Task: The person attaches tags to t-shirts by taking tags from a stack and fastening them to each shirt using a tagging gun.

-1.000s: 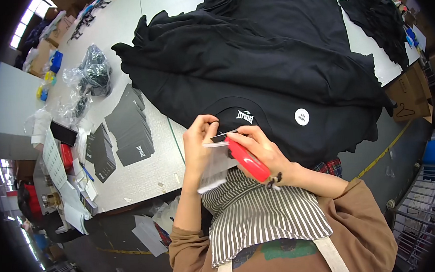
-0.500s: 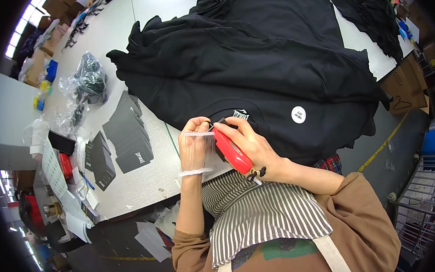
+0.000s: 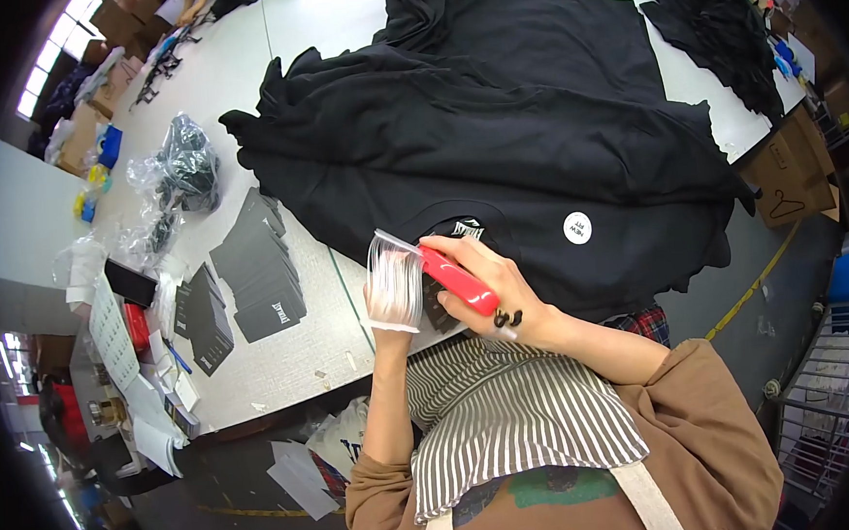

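Observation:
My right hand [image 3: 489, 285] is wrapped round a red tagging gun [image 3: 459, 280] at the near edge of a black garment [image 3: 535, 171]. A strip of clear plastic tag fasteners [image 3: 401, 271] hangs from the gun. Behind that strip is my left hand [image 3: 385, 311], its fingers mostly hidden. Part of a dark hang tag [image 3: 437, 308] shows just below the gun. White lettering [image 3: 467, 229] marks the garment's neck area, and a round white "NEW FIT" sticker [image 3: 578, 227] lies to its right.
Fanned grey hang tags [image 3: 260, 270] and a darker stack [image 3: 204, 322] lie on the white table [image 3: 322, 344] at left. Beyond them sits a plastic-wrapped bundle [image 3: 190, 163]. More black cloth [image 3: 712, 34] is at far right, near a cardboard box [image 3: 788, 170].
My left hand has gone from a visible pinch near the gun's tip to behind the fasteners. The fastener strip has tilted and the gun has turned slightly. Another person's arm appears at the far top left.

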The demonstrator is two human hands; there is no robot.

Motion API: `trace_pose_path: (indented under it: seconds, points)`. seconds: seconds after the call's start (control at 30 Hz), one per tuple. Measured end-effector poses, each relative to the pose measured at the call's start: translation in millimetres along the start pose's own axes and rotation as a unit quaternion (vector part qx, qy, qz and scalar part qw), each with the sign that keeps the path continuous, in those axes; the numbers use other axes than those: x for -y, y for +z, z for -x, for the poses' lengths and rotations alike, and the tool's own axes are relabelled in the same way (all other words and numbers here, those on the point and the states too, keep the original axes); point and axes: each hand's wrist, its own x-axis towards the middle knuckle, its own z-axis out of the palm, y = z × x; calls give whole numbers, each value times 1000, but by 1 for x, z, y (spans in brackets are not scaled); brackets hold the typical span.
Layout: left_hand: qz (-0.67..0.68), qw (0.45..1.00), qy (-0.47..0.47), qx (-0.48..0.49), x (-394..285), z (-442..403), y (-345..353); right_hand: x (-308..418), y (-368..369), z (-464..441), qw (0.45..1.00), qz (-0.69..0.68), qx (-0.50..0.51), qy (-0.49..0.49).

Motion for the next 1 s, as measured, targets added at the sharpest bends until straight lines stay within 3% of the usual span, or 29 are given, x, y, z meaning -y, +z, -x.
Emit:
trace_pose_path:
  seconds: [0.13, 0.17, 0.3, 0.37, 0.4, 0.47, 0.5, 0.57, 0.63, 0.67, 0.73, 0.8, 1.0]
  points:
    - [161, 975, -151, -24, -10, 8, -2, -3, -2, -3, 983, -182, 23, 20]
    - [160, 975, -150, -24, -13, 3, -5, -3, -2, -2, 983, -183, 22, 19]
    - [195, 923, -306, 129, -28, -20, -23, -1, -2, 2, 933, -349, 11, 88]
    - [111, 986, -117, 40, -12, -5, -15, 4, -17, 5, 930, -340, 62, 126]
    - [111, 986, -116, 41, -9, -8, -24, 7, -29, 7, 930, -341, 61, 126]
    - [253, 877, -389, 124, -4, -16, -48, 9, -54, 7, 925, -375, -9, 61]
    - [279, 893, -336, 107, 4, -13, -50, 5, -62, 3, 925, -375, -9, 60]
    - [303, 904, -286, 93, 20, -5, -56, -5, -79, -6, 961, -215, 109, -134]
    - [323, 863, -343, 182, 36, -6, -60, -8, -88, -9, 922, -39, 217, -319]
    - [322, 864, -342, 181, 32, -11, -62, -4, -89, -9, 921, -38, 217, -320]
    - [353, 829, -392, 184, 32, -36, -49, 15, -91, -8, 907, 162, 324, -216]
    - [385, 791, -439, 183, 20, -61, -31, 32, -97, -6, 834, 355, 411, -98]
    - [467, 655, -565, 182, -38, -93, -11, 65, -118, 35, 836, 360, 368, -192]
